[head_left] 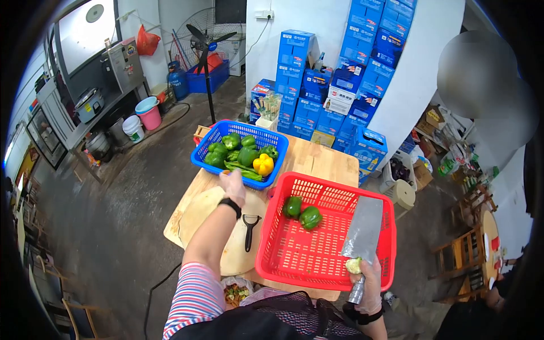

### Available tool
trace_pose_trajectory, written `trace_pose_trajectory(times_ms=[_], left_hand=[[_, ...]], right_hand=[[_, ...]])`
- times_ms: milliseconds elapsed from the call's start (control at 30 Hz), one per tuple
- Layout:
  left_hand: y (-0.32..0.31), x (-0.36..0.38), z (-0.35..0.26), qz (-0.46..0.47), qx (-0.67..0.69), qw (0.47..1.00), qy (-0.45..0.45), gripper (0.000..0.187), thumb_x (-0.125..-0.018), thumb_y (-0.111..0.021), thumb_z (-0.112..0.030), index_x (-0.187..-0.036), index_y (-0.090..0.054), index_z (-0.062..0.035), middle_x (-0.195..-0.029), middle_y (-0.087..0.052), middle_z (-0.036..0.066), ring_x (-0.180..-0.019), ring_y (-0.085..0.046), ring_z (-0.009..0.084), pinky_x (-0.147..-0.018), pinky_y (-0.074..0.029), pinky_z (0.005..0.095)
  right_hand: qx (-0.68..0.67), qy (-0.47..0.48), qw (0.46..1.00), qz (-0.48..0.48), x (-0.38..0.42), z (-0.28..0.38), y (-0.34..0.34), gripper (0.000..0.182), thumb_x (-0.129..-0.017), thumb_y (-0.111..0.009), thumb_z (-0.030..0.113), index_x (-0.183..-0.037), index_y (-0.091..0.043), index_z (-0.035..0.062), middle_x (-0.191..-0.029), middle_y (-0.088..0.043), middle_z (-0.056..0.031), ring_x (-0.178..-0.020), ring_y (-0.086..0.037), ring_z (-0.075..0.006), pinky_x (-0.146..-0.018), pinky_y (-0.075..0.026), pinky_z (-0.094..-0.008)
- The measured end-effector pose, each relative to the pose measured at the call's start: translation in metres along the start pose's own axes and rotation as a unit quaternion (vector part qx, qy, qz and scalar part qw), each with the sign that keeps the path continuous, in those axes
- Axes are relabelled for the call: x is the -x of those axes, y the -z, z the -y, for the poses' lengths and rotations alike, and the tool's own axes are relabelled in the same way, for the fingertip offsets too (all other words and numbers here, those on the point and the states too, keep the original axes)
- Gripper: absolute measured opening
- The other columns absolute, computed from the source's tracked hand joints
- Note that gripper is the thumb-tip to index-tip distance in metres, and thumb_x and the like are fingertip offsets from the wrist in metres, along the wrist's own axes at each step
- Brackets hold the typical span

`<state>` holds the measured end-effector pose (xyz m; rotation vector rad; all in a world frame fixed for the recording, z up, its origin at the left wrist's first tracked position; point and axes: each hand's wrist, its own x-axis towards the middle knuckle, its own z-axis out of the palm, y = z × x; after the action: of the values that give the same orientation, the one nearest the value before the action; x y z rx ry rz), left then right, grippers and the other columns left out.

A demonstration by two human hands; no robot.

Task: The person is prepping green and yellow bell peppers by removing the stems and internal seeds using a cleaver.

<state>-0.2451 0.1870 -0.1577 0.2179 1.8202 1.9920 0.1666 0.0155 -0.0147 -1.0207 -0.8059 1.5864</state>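
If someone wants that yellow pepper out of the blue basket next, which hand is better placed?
Probably the left hand: it is at the near edge of the blue basket, close to the yellow pepper. The right hand grips a cleaver over the red basket, farther off.

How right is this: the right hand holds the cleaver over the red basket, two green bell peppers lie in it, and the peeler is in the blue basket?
No: the head view shows the peeler lying on the cutting board, not in the blue basket. The right hand does hold the cleaver over the red basket, with two green bell peppers inside.
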Motion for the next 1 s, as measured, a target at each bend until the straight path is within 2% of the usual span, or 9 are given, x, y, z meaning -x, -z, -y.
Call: trace_pose_trajectory(times_ms=[100, 167, 233, 333, 467, 600, 767, 867, 1000], left_hand=[[0.023, 0.128, -0.048, 0.214, 0.074, 0.972, -0.055, 0.039, -0.079, -0.065, -0.011, -0.111, -0.046, -0.0013, -0.094, -0.052, 0.005, -0.083, -0.05, 0.0131, -0.075, -0.045, 0.0274], [0.045, 0.199, -0.05, 0.465, 0.013, 0.883, -0.064, 0.046, -0.076, -0.072, -0.02, -0.114, -0.049, -0.005, -0.1, -0.054, 0.006, -0.088, -0.052, 0.0137, -0.074, -0.048, 0.0292], [0.069, 0.262, -0.095, 0.527, -0.123, 0.791, -0.285, 0.061, -0.073, -0.077, -0.023, -0.123, -0.048, -0.0058, -0.11, -0.054, 0.01, -0.091, -0.057, 0.0185, -0.076, -0.05, 0.0312], [0.075, 0.296, -0.095, 0.491, -0.168, 0.759, -0.394, 0.061, -0.069, -0.078, -0.024, -0.121, -0.051, -0.0056, -0.109, -0.054, 0.016, -0.095, -0.06, 0.029, -0.077, -0.052, 0.0375], [0.085, 0.315, -0.071, 0.474, -0.226, 0.761, -0.381, 0.055, -0.069, -0.078, -0.021, -0.117, -0.055, -0.0065, -0.103, -0.057, 0.014, -0.092, -0.061, 0.0301, -0.075, -0.052, 0.0358], [0.106, 0.321, -0.055, 0.45, -0.138, 0.826, -0.309, 0.048, -0.071, -0.075, -0.012, -0.115, -0.058, -0.0067, -0.102, -0.058, 0.012, -0.089, -0.062, 0.0243, -0.077, -0.05, 0.033], [0.166, 0.328, -0.029, 0.29, 0.003, 0.957, -0.03, 0.031, -0.078, -0.071, -0.007, -0.106, -0.06, -0.0024, -0.097, -0.062, 0.004, -0.091, -0.059, 0.0119, -0.083, -0.048, 0.0266], [0.229, 0.324, 0.004, 0.076, 0.016, 0.99, 0.114, 0.028, -0.079, -0.069, -0.009, -0.104, -0.06, -0.0016, -0.087, -0.064, 0.004, -0.076, -0.061, 0.0113, -0.066, -0.051, 0.0237], [0.291, 0.306, 0.101, -0.063, -0.072, 0.977, 0.189, 0.034, -0.078, -0.069, -0.007, -0.109, -0.058, 0.001, -0.092, -0.065, 0.007, -0.079, -0.062, 0.0136, -0.07, -0.051, 0.0269]], right_hand=[[0.008, -0.007, 1.0, 0.028, -0.008, -0.001, -0.012, 0.04, -0.083, -0.058, 0.004, -0.119, -0.042, 0.0032, -0.089, -0.057, -0.0044, -0.058, -0.05, -0.0049, -0.047, -0.043, -0.0176], [0.035, -0.003, 0.999, 0.038, -0.014, -0.008, -0.021, 0.041, -0.082, -0.059, 0.003, -0.119, -0.042, 0.0035, -0.089, -0.057, -0.0043, -0.059, -0.05, -0.0054, -0.048, -0.043, -0.0183], [0.059, 0.003, 0.996, 0.061, -0.021, -0.014, -0.026, 0.045, -0.08, -0.062, 0.002, -0.119, -0.041, 0.0043, -0.088, -0.056, -0.004, -0.059, -0.051, -0.0071, -0.05, -0.043, -0.0198], [0.096, 0.041, 0.988, 0.117, -0.028, -0.029, -0.025, 0.048, -0.078, -0.063, -0.001, -0.121, -0.04, 0.0042, -0.096, -0.056, -0.0037, -0.072, -0.055, -0.0074, -0.06, -0.047, -0.0212], [0.096, 0.02, 0.979, 0.181, -0.027, -0.038, -0.022, 0.056, -0.078, -0.07, 0.002, -0.125, -0.038, 0.0032, -0.108, -0.056, -0.0069, -0.098, -0.057, -0.0145, -0.084, -0.049, -0.0293], [0.099, 0.029, 0.952, 0.289, -0.027, -0.044, -0.019, 0.056, -0.079, -0.07, 0.007, -0.125, -0.038, 0.0034, -0.111, -0.056, -0.0067, -0.1, -0.056, -0.0148, -0.085, -0.049, -0.0294], [0.176, -0.02, 0.949, 0.262, -0.021, -0.052, -0.014, 0.05, -0.083, -0.064, 0.005, -0.125, -0.038, 0.0018, -0.092, -0.065, -0.0097, -0.056, -0.054, -0.0074, -0.047, -0.044, -0.0193], [0.197, 0.012, 0.956, 0.215, -0.025, -0.041, -0.01, 0.044, -0.085, -0.063, 0.006, -0.122, -0.041, 0.0018, -0.089, -0.064, -0.0081, -0.051, -0.049, -0.0062, -0.046, -0.042, -0.0191], [0.21, 0.043, 0.961, 0.173, -0.029, -0.025, 0.001, 0.04, -0.087, -0.062, 0.012, -0.121, -0.042, 0.0021, -0.087, -0.064, -0.0074, -0.049, -0.047, -0.0044, -0.044, -0.04, -0.0183]])
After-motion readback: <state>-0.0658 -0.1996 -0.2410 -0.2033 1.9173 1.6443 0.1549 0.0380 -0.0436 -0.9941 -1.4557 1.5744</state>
